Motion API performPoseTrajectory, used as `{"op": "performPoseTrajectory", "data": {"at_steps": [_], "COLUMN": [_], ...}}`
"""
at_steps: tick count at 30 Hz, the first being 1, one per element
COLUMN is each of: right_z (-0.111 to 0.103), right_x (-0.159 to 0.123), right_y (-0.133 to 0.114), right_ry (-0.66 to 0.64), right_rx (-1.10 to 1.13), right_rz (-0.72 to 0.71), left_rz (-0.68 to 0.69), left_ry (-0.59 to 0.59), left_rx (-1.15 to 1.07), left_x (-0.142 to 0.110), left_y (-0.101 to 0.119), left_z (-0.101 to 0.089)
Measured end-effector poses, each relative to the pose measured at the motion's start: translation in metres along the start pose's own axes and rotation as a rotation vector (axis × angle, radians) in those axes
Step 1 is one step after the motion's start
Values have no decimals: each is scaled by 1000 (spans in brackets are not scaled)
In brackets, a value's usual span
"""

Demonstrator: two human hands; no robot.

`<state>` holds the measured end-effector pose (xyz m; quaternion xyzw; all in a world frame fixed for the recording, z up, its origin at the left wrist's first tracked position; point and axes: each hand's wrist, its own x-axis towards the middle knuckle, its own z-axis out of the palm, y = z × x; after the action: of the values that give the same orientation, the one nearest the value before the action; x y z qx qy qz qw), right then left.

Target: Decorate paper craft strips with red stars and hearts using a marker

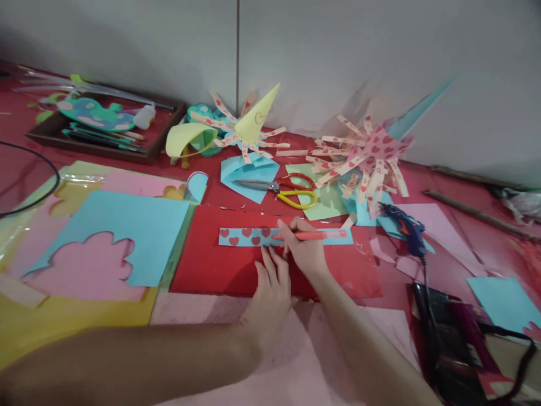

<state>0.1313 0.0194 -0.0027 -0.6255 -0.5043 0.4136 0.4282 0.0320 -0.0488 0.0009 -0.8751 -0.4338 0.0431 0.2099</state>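
Observation:
A light-blue paper strip (pixel 234 233) with red hearts drawn on its left part lies across a red sheet (pixel 203 265). My right hand (pixel 306 254) is closed around a red pen (pixel 332 234), its tip at the strip near the rightmost heart. The right part of the strip, beyond my hand, shows plain blue. My left hand (pixel 273 282) rests flat just below, fingers stretched out and fingertips touching the strip's lower edge. Behind the strip lie scissors (pixel 291 192) with red and yellow handles.
Two paper cone crafts with fringes, one yellow (pixel 256 118) and one blue (pixel 414 113), stand by the wall. A brown tray (pixel 127 155) holds brushes. Coloured sheets (pixel 139 225) lie left. At right are a glue gun (pixel 408 228), its cord and a black case (pixel 448 338).

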Motion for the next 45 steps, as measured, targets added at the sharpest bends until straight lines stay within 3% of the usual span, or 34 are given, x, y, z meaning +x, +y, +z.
{"op": "performPoseTrajectory", "data": {"at_steps": [11, 21, 40, 45], "right_z": [0, -1, 2, 1], "right_x": [0, 1, -2, -3], "right_y": [2, 2, -1, -1], "right_ry": [-5, 81, 74, 100], "right_rx": [-5, 39, 35, -4], "right_rz": [-2, -4, 59, 22], "left_rz": [4, 2, -37, -7], "left_ry": [0, -12, -18, 14], "left_rx": [-29, 9, -186, -84], "left_x": [1, 0, 0, 0], "left_y": [0, 0, 0, 0], "left_z": [1, 0, 1, 2]}}
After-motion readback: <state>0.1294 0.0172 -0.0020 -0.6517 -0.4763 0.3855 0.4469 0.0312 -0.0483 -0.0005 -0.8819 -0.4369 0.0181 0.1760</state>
